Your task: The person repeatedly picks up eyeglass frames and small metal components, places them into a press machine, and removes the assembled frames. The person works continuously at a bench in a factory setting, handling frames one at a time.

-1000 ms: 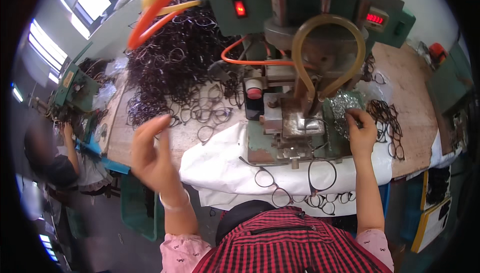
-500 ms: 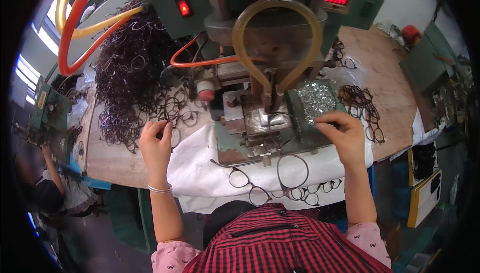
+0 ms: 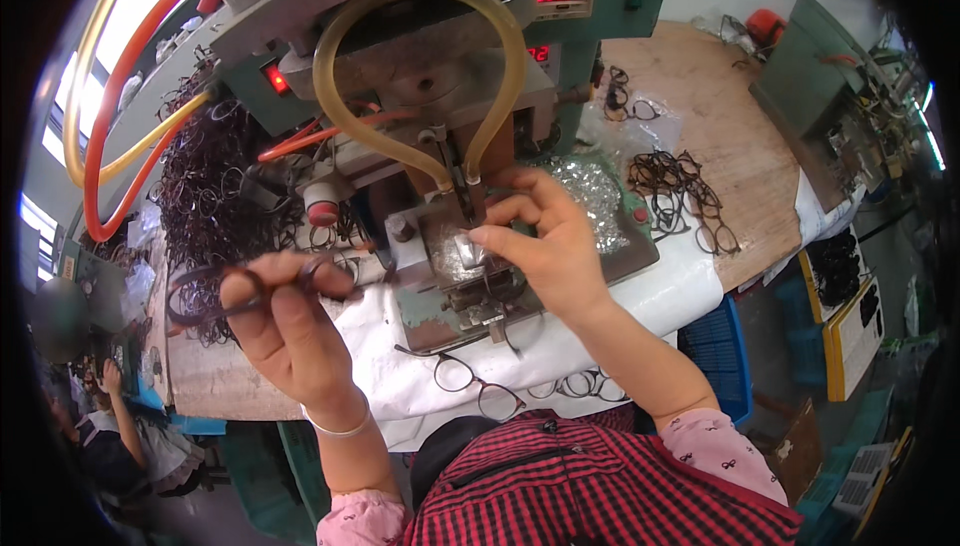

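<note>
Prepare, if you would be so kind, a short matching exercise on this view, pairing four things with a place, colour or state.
1. Left hand
2. Right hand
3. Apron
4. Basket

A. Blue, below the edge of the table
B. Holding a dark glasses frame
C. Red and black checks
D. At the machine, fingers bent

Pairs: 1-B; 2-D; 3-C; 4-A

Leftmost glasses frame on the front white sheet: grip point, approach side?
The frame's bridge, probably from above: it sits midway between two open rims, the press base stands beyond, and other glasses frames lie to the right, so sideways access looks tighter.
</note>
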### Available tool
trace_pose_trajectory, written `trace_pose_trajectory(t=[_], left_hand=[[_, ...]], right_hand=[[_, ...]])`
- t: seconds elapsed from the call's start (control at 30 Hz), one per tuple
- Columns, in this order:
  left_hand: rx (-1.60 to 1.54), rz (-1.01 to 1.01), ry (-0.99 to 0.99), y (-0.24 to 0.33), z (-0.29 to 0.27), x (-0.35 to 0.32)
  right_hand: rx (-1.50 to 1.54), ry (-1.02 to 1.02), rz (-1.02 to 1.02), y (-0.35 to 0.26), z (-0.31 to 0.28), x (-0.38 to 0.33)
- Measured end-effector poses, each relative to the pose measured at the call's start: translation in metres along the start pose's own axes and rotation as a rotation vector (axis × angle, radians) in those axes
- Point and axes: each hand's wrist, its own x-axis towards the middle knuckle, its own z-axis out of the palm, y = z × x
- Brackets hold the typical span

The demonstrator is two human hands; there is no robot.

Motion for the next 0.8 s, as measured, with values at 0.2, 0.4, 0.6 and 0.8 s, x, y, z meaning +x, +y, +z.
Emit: trace_pose_trajectory(t=[0.2, 0.4, 0.6, 0.8], left_hand=[[0.099, -0.216, 0.025, 0.021, 0.024, 0.008], [-0.515, -1.429, -0.438, 0.039, 0.034, -0.032], [-0.52, -1.492, -0.289, 0.015, 0.06, -0.041], [-0.497, -1.487, -0.258, 0.015, 0.062, -0.044]], right_hand=[[-0.114, 0.002, -0.087, -0.01, 0.007, -0.017], [-1.445, 0.29, -0.273, 0.031, -0.091, -0.014], [-1.315, 0.298, -0.465, 0.049, -0.121, 0.002], [-1.008, 0.373, -0.236, 0.043, -0.117, 0.002]])
